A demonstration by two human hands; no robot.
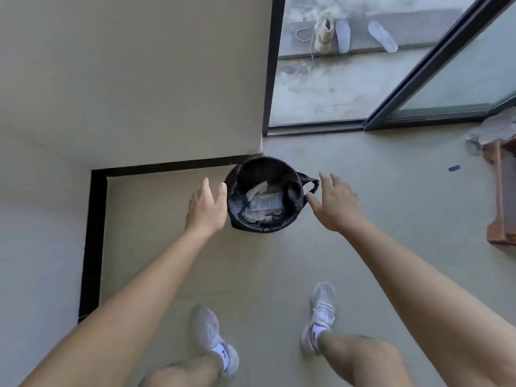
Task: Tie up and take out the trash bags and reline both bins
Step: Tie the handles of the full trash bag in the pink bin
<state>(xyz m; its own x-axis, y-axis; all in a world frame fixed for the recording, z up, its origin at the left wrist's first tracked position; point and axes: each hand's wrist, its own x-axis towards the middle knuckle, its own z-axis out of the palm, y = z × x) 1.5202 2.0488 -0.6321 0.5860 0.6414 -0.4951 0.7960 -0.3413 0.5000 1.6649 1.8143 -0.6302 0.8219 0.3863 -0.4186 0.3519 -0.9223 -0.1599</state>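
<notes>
Small round bin (259, 228) lined with black plastic trash bag (293, 197), on pale floor (391, 219) at the outer wall corner, just beside black baseboard (93, 233). Bag untied, mouth open, folded over the rim. Crumpled white paper and printed wrapper (264, 203) inside. Bag handle loop (312, 185) sticking out on the right.

Left hand (208, 208) just beside the bin's left rim, fingers straight, gripping nothing; contact with the bag unclear. Right hand (333, 203) spread flat, thumb tip at the handle loop, nothing held; touching or not, cannot tell.

White sneakers (322, 308) planted on the floor, well apart from the bin.

Beyond: dark-framed sliding glass door (446, 79) open, beige shoe (324, 34) and pale insoles (343, 34) outside on a ledge. Brown wooden furniture piece (499, 191) at far right.
</notes>
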